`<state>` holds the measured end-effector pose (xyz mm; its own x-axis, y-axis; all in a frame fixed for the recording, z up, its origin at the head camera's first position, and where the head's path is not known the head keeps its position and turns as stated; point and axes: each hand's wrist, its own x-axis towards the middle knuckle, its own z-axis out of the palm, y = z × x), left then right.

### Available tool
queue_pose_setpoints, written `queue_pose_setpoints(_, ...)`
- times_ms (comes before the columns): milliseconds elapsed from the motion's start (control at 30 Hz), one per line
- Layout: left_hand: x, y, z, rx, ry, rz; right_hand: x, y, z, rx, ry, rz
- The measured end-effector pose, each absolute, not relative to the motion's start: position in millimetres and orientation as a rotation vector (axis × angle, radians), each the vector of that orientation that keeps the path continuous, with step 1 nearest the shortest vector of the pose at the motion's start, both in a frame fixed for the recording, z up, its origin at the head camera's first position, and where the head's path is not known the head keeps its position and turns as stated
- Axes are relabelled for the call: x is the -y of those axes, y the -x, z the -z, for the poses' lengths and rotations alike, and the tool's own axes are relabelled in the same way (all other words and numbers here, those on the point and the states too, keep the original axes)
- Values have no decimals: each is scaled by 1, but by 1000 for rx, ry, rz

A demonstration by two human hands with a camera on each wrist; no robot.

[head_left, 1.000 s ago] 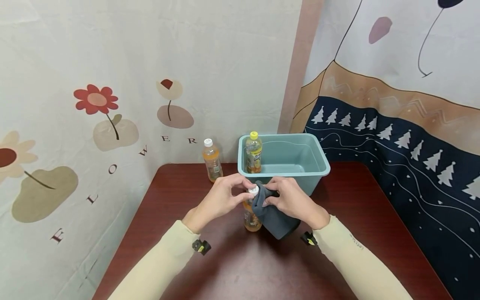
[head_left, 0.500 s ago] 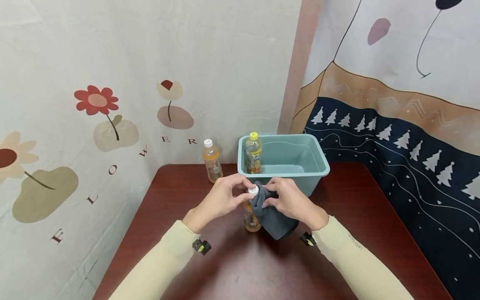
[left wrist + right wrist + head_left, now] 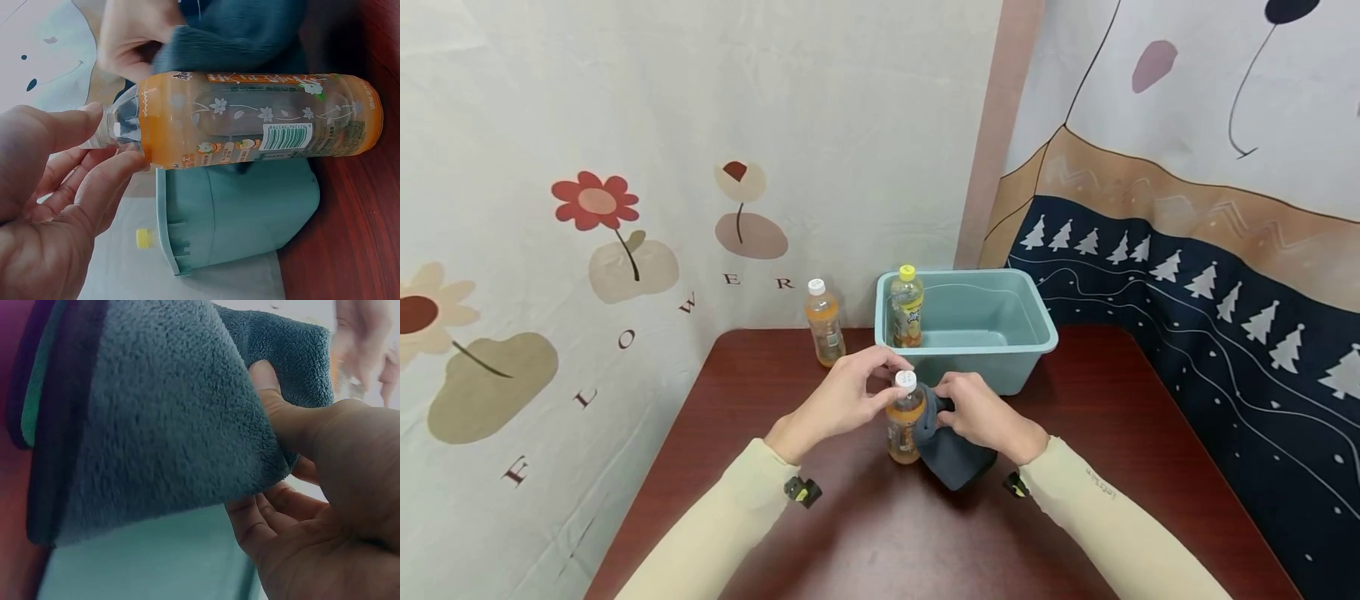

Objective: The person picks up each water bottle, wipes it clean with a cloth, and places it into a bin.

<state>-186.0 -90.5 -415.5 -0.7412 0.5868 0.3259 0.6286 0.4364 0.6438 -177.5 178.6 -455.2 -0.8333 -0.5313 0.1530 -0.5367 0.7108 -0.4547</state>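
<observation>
An orange-labelled plastic bottle (image 3: 902,429) with a white cap stands upright on the table in front of the tub. My left hand (image 3: 847,396) pinches it at the cap and neck between thumb and fingers, which the left wrist view shows close up. Right of the bottle, my right hand (image 3: 983,414) grips a dark grey cloth (image 3: 951,457). That cloth hangs down in folds beside the bottle's right side. In the right wrist view the thumb presses on the fuzzy cloth (image 3: 169,419), with the other fingers behind it.
Behind the hands stands a light blue-green plastic tub (image 3: 977,354). A yellow-capped bottle (image 3: 907,308) is inside it at the left. Another white-capped bottle (image 3: 825,325) stands on the dark red table (image 3: 745,400) near the back wall, left of the tub.
My right hand has moved down with the cloth, from the bottle's cap to its side, leaving the cap uncovered. My left hand stays at the bottle's top.
</observation>
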Motion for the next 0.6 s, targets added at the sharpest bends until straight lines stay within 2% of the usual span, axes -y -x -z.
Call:
queue_pose_setpoints(333,90,186,415,2642,1100,1215,-172,185,511,2934,-1023,-684)
queue_pose_setpoints(600,91,185,415,2658,1090,1196,-169,188,521,2945,-1021,-719)
